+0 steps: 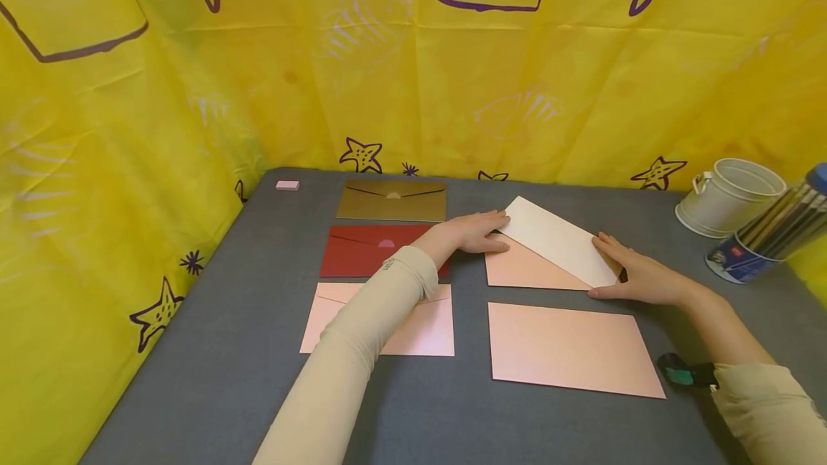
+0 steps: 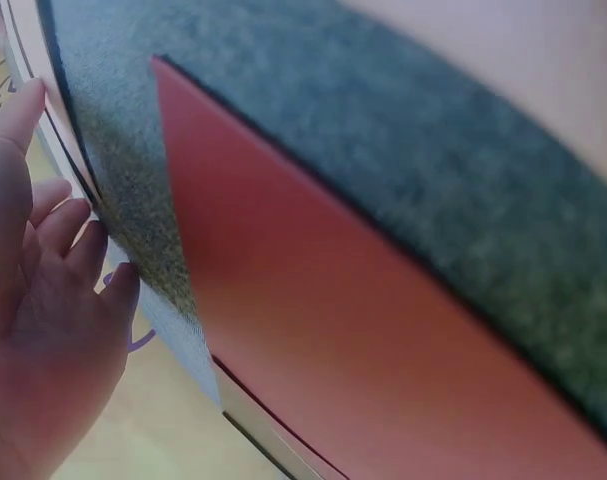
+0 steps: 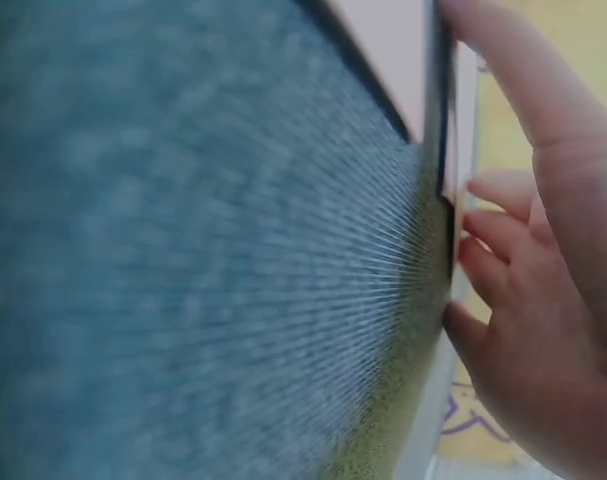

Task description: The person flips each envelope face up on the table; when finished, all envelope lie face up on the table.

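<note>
The left hand (image 1: 477, 232) holds the left end of a white sheet (image 1: 557, 241), its thumb and fingers spread narrowly about the corner; the right hand (image 1: 649, 278) grips the other end, thumb on the near side and fingers on the far side; the white sheet lies tilted across the upper pink piece (image 1: 531, 268), covering part of it; the lower pink piece (image 1: 571, 350) lies just below, apart from it; to the left, a gold envelope (image 1: 368, 208), a red envelope (image 1: 352, 251) and a pink envelope (image 1: 426, 329) form a column on the grey table (image 1: 226, 350), the left arm crossing over the lower two; a small pink block (image 1: 287, 185) lies near the far left corner; a white bucket (image 1: 723, 199) and a blue pencil cup (image 1: 739, 258) stand at right.
</note>
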A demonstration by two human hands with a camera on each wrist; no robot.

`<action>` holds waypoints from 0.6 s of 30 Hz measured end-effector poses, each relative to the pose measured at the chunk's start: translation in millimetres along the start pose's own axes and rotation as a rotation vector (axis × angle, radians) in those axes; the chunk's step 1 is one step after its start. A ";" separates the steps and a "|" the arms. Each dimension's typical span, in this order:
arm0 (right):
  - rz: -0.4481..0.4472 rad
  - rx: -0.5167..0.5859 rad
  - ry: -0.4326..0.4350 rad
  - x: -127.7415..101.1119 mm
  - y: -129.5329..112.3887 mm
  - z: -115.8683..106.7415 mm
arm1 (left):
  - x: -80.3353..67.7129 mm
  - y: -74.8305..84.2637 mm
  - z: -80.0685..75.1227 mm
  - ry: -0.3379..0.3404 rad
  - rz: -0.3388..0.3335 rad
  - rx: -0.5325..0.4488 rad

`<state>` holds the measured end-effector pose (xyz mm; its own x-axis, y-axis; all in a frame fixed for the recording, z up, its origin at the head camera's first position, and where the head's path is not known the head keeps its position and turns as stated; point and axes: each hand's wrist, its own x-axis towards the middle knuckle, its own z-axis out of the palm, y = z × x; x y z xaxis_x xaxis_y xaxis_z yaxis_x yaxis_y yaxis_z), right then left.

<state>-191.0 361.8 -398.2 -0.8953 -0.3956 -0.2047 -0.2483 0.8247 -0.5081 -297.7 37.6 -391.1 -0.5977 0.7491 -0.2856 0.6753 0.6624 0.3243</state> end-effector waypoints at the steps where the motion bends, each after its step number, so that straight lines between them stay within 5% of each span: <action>1: 0.008 0.001 -0.002 -0.6 0.2 -0.7 | -0.5 -0.3 0.2 0.000 0.000 -0.001; 18: 0.016 -0.095 0.017 -5.0 -5.8 -13.0 | -2.8 -0.3 2.7 0.071 0.055 -0.018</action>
<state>-189.9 364.3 -383.3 -0.9055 -0.3754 -0.1978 -0.2667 0.8660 -0.4230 -295.1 35.3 -392.8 -0.5894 0.7822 -0.2019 0.7008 0.6194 0.3539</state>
